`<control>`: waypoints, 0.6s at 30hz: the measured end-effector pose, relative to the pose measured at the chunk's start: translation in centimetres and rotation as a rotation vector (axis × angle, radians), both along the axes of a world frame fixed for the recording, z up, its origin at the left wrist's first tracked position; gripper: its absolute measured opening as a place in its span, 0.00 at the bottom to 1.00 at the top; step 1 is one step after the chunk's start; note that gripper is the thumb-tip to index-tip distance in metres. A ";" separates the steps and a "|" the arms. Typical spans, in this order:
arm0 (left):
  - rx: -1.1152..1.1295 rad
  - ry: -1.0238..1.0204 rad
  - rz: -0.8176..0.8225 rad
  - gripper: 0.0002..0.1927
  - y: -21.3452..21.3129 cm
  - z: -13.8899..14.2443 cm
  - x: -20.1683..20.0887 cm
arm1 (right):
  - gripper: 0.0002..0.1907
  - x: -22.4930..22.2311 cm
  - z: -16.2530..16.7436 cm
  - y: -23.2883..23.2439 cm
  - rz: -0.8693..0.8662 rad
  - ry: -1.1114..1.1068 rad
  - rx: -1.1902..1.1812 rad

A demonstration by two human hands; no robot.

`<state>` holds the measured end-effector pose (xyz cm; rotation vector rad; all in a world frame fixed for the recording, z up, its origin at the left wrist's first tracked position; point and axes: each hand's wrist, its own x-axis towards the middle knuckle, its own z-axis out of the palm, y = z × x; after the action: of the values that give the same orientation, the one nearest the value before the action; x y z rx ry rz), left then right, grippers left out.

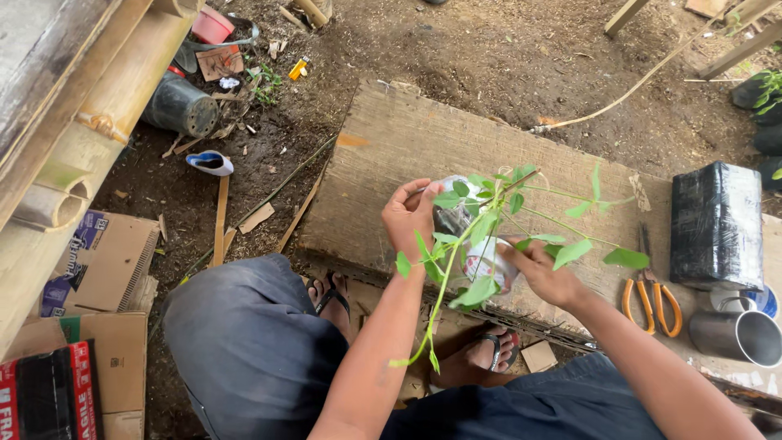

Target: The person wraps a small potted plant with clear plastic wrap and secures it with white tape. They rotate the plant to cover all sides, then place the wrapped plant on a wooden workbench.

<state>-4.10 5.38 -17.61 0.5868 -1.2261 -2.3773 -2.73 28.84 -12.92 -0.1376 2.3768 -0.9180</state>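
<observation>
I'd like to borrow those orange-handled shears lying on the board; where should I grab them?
Take the orange-handled shears by the two looped handles, coming from the near edge of the wooden board. The handles point toward the person, while the blades point away, and that side looks open.

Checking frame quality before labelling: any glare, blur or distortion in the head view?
Head view: soft even daylight, no hard shadows. Glare on the black wrapped block and the metal cup. Left hand, right hand and the leafy cutting look sharp. Wide-angle bend shows along the bamboo pole at the left edge.
</observation>
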 end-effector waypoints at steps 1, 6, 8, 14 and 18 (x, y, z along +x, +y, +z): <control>0.017 0.049 0.035 0.13 0.0 0.0 -0.1 | 0.28 0.1 -0.3 0.2 0.025 0.001 -0.038; -0.022 -0.056 -0.003 0.16 0.0 0.4 -0.5 | 0.26 -0.1 -1.2 0.7 -0.033 -0.012 -0.017; -0.033 -0.064 0.025 0.16 0.2 0.3 -0.7 | 0.25 -0.3 -1.4 1.0 -0.014 0.037 0.029; -0.078 -0.099 0.079 0.15 0.6 -1.4 -0.8 | 0.30 -0.9 -0.9 0.5 0.077 0.139 0.151; -0.029 -0.136 0.072 0.17 0.8 -2.3 -1.3 | 0.31 -1.8 0.3 -1.5 -0.012 -0.133 0.369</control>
<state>-5.35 6.15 -19.89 0.7817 -1.2720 -2.2879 -4.52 27.30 -12.60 0.0791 2.3774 -0.4648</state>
